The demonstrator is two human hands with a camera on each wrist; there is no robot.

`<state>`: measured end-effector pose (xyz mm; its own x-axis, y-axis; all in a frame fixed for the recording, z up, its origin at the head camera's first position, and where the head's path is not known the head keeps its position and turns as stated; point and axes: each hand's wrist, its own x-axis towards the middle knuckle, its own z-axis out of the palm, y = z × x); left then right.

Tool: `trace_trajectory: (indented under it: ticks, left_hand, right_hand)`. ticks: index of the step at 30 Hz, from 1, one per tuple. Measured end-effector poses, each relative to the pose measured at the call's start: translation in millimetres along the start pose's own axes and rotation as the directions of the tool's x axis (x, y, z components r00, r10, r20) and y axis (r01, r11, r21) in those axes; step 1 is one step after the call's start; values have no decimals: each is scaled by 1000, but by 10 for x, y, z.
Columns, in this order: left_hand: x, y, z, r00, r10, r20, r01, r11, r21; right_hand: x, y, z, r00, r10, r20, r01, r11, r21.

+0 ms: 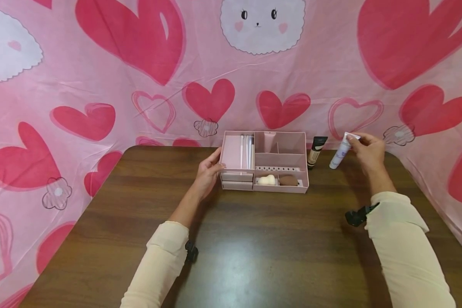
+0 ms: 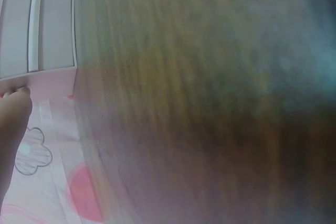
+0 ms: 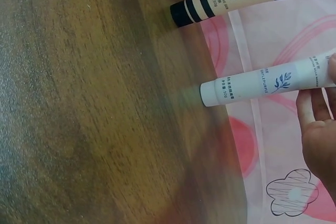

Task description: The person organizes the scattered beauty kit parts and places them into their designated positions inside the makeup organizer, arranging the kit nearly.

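With thumb and fingers, my right hand (image 1: 371, 155) pinches the flat upper end of a white cream tube (image 1: 340, 153). Its white cap (image 3: 210, 94) points down; whether it touches the table I cannot tell. Just left of it a black-capped foundation tube (image 1: 316, 153) stands on its cap beside a pink desktop organizer (image 1: 281, 189). Against the organizer's left side rests my left hand (image 1: 208, 173), fingers along the wall and thumb at the top edge. The left wrist view catches only part of this hand (image 2: 11, 116), near the drawer fronts (image 2: 55, 27).
Slim sticks or brushes (image 1: 247, 152) lie on the organizer's left top. Its compartments hold a pink tube (image 1: 269, 142), a cream-coloured sponge (image 1: 267, 180) and a brown sponge (image 1: 288, 180). A heart-patterned cloth (image 1: 208, 55) hangs behind the dark wooden table (image 1: 231, 248).
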<state>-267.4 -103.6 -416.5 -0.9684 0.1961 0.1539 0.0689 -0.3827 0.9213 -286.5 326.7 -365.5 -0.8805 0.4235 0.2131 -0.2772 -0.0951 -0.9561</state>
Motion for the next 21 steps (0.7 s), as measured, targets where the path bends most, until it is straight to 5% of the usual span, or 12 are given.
trace_trajectory:
  ticks: [21]
  left_hand:
    - [-5, 8, 1, 1000, -9, 0, 9, 1000, 3]
  right_hand:
    - [-9, -126, 61, 996, -88, -28, 89, 994, 58]
